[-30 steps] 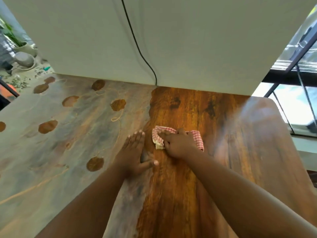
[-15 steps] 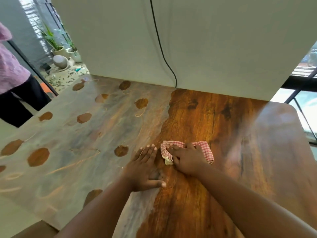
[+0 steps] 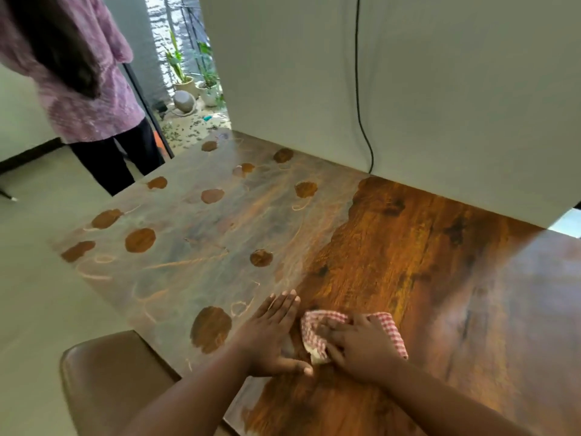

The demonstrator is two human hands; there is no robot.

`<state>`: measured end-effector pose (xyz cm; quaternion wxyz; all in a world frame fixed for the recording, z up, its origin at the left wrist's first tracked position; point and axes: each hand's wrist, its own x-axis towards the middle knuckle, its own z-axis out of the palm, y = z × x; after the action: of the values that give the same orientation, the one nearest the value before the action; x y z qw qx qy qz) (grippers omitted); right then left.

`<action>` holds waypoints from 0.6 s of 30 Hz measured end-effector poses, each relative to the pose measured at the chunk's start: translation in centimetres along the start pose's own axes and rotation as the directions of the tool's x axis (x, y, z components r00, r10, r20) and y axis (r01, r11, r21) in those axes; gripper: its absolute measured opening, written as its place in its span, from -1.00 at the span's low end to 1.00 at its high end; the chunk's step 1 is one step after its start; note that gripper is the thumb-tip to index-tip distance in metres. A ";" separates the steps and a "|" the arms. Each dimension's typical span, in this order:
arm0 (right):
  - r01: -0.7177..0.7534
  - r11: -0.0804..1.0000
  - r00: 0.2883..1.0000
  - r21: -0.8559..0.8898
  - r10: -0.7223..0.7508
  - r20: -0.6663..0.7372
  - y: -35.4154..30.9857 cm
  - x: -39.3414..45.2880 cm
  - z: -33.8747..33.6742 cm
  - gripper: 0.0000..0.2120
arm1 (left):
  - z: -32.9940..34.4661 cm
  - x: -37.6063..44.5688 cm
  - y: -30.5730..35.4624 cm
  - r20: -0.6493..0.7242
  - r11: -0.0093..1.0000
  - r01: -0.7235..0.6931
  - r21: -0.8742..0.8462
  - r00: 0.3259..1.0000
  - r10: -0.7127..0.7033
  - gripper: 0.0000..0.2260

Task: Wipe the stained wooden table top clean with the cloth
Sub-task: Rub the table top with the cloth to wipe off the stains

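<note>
On the table (image 3: 424,262), the cloth (image 3: 317,336) lies near the front edge under the right hand (image 3: 361,350), with the left hand (image 3: 270,335) flat on the table just left of the cloth. A chair (image 3: 103,382) stands at the table's front left corner. A wall (image 3: 440,89) runs behind the table, a cable (image 3: 358,89) hanging down it, and a person (image 3: 78,89) stands beyond the table's far left corner.
</note>
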<state>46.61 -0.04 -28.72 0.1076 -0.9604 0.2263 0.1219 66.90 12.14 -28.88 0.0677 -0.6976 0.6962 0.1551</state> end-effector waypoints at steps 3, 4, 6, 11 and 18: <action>-0.166 0.986 0.986 0.033 0.166 -0.007 -2.6 2.7 -0.5 -0.51 | 0.2 -1.5 0.3 -0.005 0.998 0.060 -0.012 0.998 -0.060 0.08; -0.167 0.985 0.986 0.042 0.167 0.002 -4.1 2.9 0.0 -0.50 | 0.5 -1.9 0.5 -0.007 0.996 0.088 -0.027 0.996 -0.088 0.07; -0.076 0.994 0.996 0.080 0.072 0.045 -7.1 1.9 1.5 -0.49 | 1.0 -2.7 0.6 0.001 0.989 0.135 -0.052 0.991 -0.135 0.07; 0.105 0.994 0.994 -0.014 -0.106 -0.038 -7.8 -4.2 2.7 -0.58 | 1.8 -4.7 -0.3 0.000 0.989 0.144 -0.038 0.990 -0.144 0.02; -0.181 0.982 0.983 0.043 0.182 -0.013 -12.7 -0.6 2.0 -0.50 | 1.0 -8.5 -3.1 -0.009 0.990 0.135 -0.035 0.991 -0.136 0.07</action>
<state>51.56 11.87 -28.49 0.1141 -0.9343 0.3164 0.1184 70.01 20.56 -27.53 0.0623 -0.7452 0.6449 0.1581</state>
